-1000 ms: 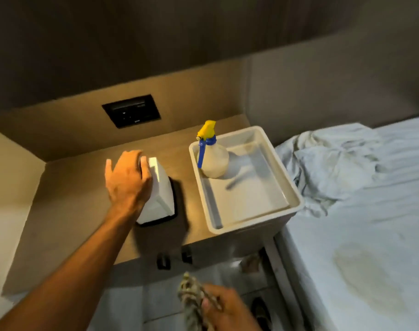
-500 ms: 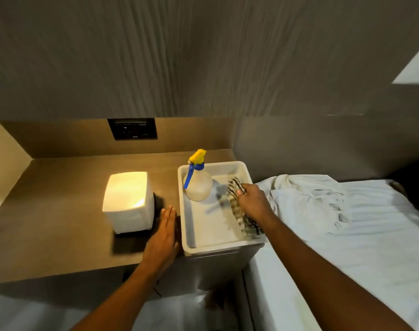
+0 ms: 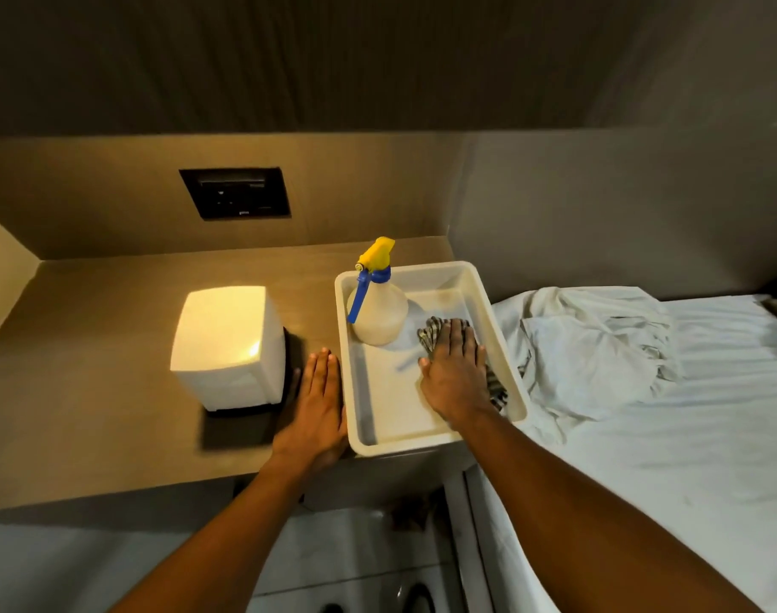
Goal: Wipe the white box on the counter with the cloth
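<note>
Just the head cam here. One white box (image 3: pixel 229 347) on the counter (image 3: pixel 90 404), one tray (image 3: pixel 501 347), one spray bottle (image 3: pixel 380 309) standing in it, one striped cloth (image 3: pixel 430 336). Left hand (image 3: pixel 318 409) lies flat and spread between box and tray, gripping nothing. Right hand (image 3: pixel 455 376) presses flat on the cloth inside the tray, fingers not curled, so most of the cloth's hidden. Rumpled sheets (image 3: pixel 599 347) beside it.

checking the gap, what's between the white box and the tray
In the head view, only the left hand lies flat on the counter between the white box and the tray.
</note>
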